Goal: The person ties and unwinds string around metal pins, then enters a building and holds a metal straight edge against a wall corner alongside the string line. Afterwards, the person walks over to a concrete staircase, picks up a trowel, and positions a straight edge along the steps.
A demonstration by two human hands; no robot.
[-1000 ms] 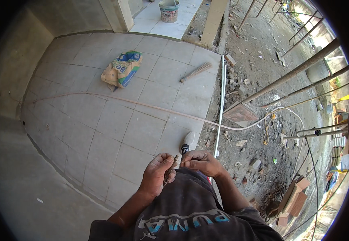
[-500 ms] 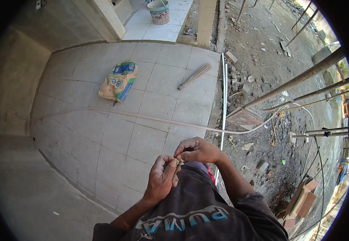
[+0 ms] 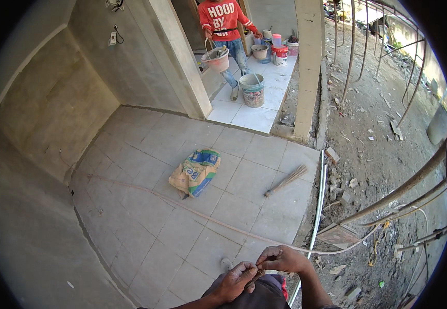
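- Bracing the small, slender, brown piece [image 3: 258,276] suits the left hand [image 3: 237,281], which grasps it.
- Guide the right hand [image 3: 282,259] lightly alongside; whether it grips too, I cannot tell.

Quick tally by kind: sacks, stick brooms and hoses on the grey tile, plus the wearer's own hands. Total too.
Sack: 1
Stick broom: 1
Hose: 1
Hands: 2 (left hand, right hand)
Total: 5
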